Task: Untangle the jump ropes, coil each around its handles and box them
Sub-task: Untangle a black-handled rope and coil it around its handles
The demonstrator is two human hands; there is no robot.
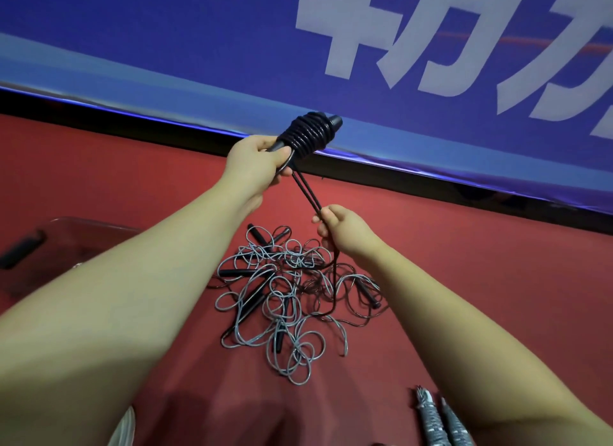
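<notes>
Head view. My left hand [262, 158] grips the black handles [334, 122]; their long axis points up and right, away from me. The black rope [307, 133] is coiled round them. My right hand [343, 231], lower and nearer me, pinches the doubled strand, which runs straight between the hands. Slack trails into the tangle [288, 299]. I judge the next wrap crosses that axis.
</notes>
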